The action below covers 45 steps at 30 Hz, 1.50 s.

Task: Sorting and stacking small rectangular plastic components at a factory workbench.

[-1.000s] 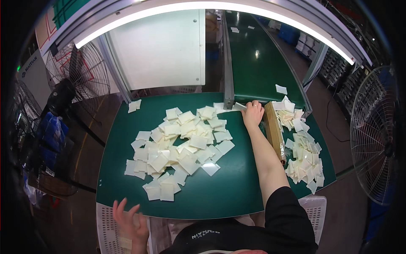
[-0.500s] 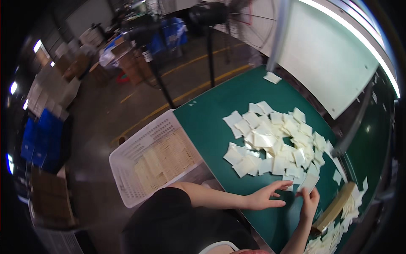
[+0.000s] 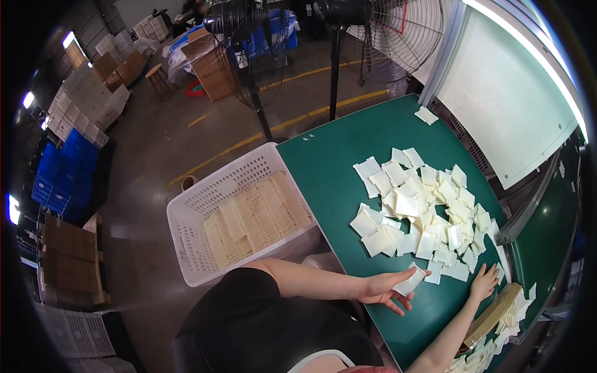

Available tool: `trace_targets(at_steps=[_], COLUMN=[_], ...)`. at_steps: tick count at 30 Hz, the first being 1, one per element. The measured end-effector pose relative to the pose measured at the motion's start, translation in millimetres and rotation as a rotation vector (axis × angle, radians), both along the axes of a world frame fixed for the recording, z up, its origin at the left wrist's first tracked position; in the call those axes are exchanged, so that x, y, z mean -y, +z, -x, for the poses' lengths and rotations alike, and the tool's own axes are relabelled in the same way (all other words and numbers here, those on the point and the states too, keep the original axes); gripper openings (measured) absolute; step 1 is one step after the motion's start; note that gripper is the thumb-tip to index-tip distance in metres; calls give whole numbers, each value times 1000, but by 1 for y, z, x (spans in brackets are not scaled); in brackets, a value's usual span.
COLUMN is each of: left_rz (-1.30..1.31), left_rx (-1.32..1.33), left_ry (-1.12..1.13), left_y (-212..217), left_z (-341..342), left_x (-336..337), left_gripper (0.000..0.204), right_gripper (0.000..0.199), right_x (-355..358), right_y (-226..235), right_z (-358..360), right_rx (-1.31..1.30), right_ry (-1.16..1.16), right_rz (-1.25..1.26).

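Observation:
My left hand (image 3: 384, 290) is at the near edge of the green table (image 3: 323, 161), shut on one white square piece (image 3: 411, 280) held just above the surface. My right hand (image 3: 483, 283) lies flat on the table with its fingers spread, touching the near edge of a wide pile of white square pieces (image 3: 423, 211). Just beyond my right wrist lies a brown wooden bar (image 3: 494, 314). More white pieces (image 3: 497, 348) lie past it.
A white plastic basket (image 3: 217, 180) with rows of stacked cream pieces stands left of the table, close to my body. Standing fans (image 3: 398, 31), cardboard boxes (image 3: 214, 71) and blue crates (image 3: 68, 168) are on the concrete floor beyond. A raised white panel (image 3: 510, 105) borders the table's far side.
My view has swung left and now shows the basket and floor. My left hand has come up onto the table and closed on one white piece. My right hand shifted toward the pile's near edge.

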<state>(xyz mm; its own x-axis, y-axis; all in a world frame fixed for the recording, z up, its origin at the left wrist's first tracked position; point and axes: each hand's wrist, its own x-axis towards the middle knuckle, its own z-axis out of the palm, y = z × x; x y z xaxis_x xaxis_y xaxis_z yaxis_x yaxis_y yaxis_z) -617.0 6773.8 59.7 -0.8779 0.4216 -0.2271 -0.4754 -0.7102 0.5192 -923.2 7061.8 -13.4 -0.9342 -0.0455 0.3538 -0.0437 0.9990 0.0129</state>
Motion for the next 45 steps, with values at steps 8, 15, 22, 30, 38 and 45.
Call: trace_targets(at_steps=[8, 15, 22, 30, 38, 45], left_rz=[-171, -285, -443, -423, -275, 92], left_rx=[14, 88, 157, 172, 127, -4], left_ry=[-24, -158, -187, -150, -176, -241], left_y=[-23, -17, -15, -21, -16, -13], left_z=[-6, 13, 16, 14, 16, 8], left_x=[23, 14, -6, -6, 3, 9], left_gripper=[69, 72, 76, 76, 67, 58], right_gripper=[45, 59, 48, 32, 19, 13], right_x=[46, 50, 11, 45, 75, 95], right_y=[60, 87, 73, 97, 105, 130], right_z=[-149, -218, -186, -219, -236, -243], right_rx=[138, 144, 148, 279, 228, 590], right_ry=[369, 461, 432, 449, 540, 832], right_rz=[26, 318, 317, 671, 678, 833])
